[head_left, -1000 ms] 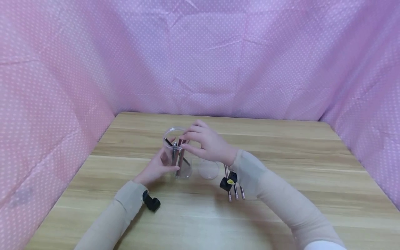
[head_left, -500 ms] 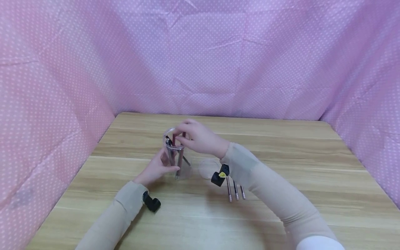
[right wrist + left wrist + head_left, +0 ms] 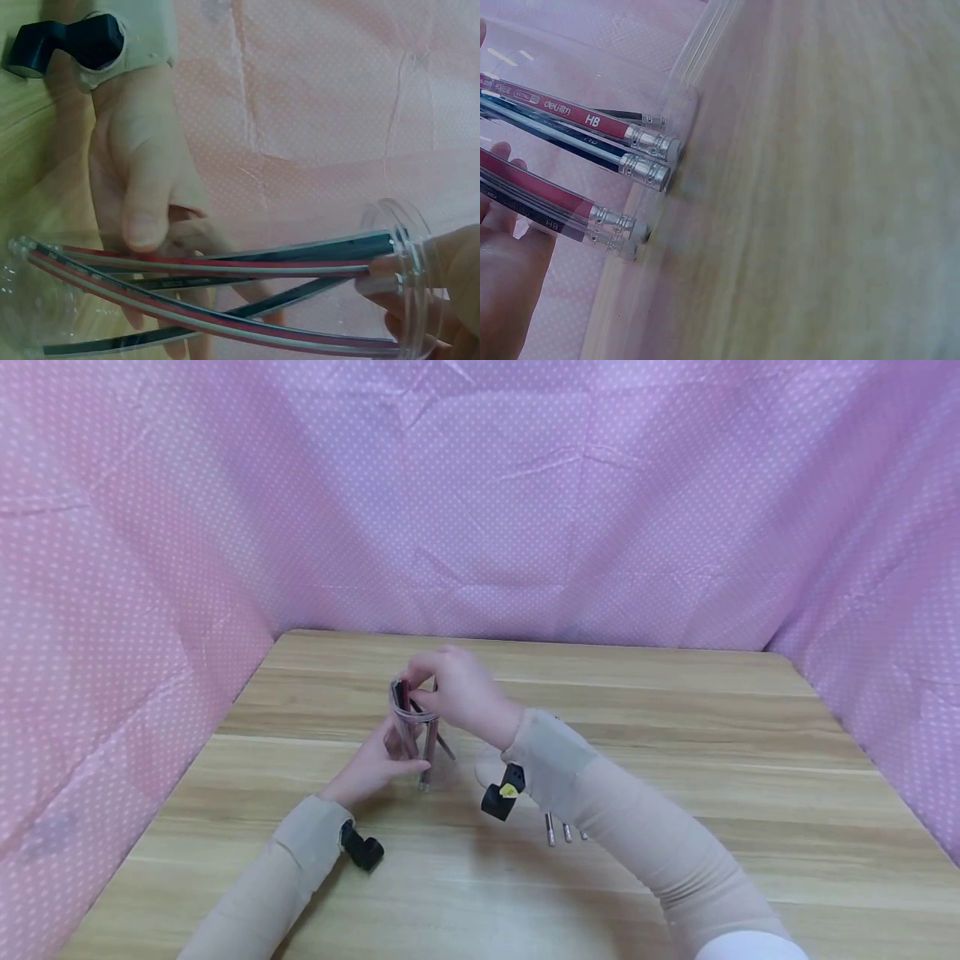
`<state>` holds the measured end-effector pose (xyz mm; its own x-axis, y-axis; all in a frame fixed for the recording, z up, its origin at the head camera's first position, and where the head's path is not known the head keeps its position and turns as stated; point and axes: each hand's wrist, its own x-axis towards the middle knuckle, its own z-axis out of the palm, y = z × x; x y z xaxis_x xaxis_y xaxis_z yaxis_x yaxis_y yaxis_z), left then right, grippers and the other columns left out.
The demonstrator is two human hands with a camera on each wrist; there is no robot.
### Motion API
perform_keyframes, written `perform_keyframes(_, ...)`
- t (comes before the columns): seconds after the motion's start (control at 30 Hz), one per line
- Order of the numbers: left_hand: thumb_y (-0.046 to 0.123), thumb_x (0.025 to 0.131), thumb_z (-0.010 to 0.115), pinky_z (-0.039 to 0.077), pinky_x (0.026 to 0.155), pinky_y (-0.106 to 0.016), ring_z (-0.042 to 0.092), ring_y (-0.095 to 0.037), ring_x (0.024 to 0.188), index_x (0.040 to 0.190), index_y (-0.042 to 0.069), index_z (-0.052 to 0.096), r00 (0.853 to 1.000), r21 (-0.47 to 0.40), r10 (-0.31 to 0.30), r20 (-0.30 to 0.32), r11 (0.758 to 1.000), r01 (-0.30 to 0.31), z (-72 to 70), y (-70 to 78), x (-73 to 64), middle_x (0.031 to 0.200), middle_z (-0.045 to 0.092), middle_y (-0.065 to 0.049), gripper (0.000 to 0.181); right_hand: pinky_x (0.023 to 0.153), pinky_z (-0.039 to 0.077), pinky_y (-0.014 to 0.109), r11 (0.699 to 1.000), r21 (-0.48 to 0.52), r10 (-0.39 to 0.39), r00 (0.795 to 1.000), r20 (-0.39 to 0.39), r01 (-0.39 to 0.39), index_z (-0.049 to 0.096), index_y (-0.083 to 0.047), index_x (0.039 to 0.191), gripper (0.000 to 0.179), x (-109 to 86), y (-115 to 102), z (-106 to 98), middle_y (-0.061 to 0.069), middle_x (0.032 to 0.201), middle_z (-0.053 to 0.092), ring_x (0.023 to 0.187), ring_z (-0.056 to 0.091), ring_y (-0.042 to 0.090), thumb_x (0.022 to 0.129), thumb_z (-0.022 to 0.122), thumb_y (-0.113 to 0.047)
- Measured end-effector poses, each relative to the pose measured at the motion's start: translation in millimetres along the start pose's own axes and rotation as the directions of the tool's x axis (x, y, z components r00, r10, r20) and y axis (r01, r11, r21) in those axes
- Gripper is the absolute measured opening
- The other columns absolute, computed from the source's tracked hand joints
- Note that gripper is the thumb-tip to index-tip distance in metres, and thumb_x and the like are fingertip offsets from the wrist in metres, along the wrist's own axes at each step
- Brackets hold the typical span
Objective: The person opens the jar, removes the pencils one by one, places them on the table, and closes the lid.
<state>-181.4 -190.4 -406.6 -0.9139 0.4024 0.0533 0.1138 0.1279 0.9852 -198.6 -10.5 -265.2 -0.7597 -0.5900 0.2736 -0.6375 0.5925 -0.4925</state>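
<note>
A clear plastic jar [image 3: 420, 717] is held upright over the table by my left hand [image 3: 371, 766], its fingers wrapped round the wall. Several red and black pencils [image 3: 247, 266] lean at crossing angles inside. In the left wrist view, a red pencil [image 3: 570, 112] marked HB has its eraser end down at the base. My right hand [image 3: 467, 693] reaches over the rim from the right. Its thumb and fingers [image 3: 375, 292] pinch the top of a red pencil just inside the mouth. The palm hides part of the jar's opening in the head view.
Right of the jar, a clear round lid [image 3: 486, 768] lies on the wooden table [image 3: 420, 893], partly covered by the right wrist. Several pencils [image 3: 551, 832] with eraser ends lie beneath the right forearm. Pink dotted cloth [image 3: 480, 510] surrounds the table.
My right hand has moved left across the jar's mouth, shifting pencil tops toward the left side of the rim. The left hand keeps its hold on the jar.
</note>
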Motion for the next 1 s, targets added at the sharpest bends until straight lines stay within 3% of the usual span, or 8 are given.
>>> perform_keyframes(0.27, 0.004, 0.080, 0.072, 0.016, 0.118, -0.051, 0.021, -0.036, 0.142, 0.153, 0.016, 0.012, 1.000, -0.002, 0.016, 0.012, 1.000, -0.016, -0.8, -1.0, -0.2, 0.158, 0.017, -0.012, 0.095, 0.089, 0.049, 0.033, 0.998, 0.050, 0.044, 0.997, -0.070, -0.040, 0.070, -0.014, 0.092, 0.008, -3.0, -2.1, 6.7, 0.000, 0.100, 0.073, 0.101, 0.059, 0.018, 0.085, 0.068, -0.010)
perform_keyframes(0.7, 0.007, 0.081, 0.072, 0.017, 0.118, -0.049, 0.021, -0.035, 0.142, 0.153, 0.018, 0.009, 1.000, -0.010, 0.008, 0.030, 1.000, -0.008, -0.8, -0.1, 0.7, 0.159, 0.014, -0.009, 0.096, 0.091, 0.045, 0.032, 0.988, 0.127, 0.101, 0.993, -0.056, -0.094, 0.068, -0.011, 0.090, 0.010, -3.1, -3.5, 5.7, 0.000, 0.091, 0.074, 0.098, 0.060, 0.017, 0.081, 0.073, -0.008)
perform_keyframes(1.0, 0.010, 0.081, 0.073, 0.019, 0.117, -0.051, 0.022, -0.036, 0.142, 0.153, 0.019, 0.012, 1.000, -0.005, 0.008, 0.026, 1.000, -0.007, -0.4, -0.4, -1.1, 0.158, 0.017, -0.011, 0.095, 0.071, 0.048, 0.019, 0.971, 0.200, 0.145, 0.988, -0.049, -0.133, 0.070, -0.010, 0.090, 0.012, -4.1, -2.9, 7.8, 0.001, 0.091, 0.074, 0.093, 0.063, 0.014, 0.079, 0.075, -0.007)
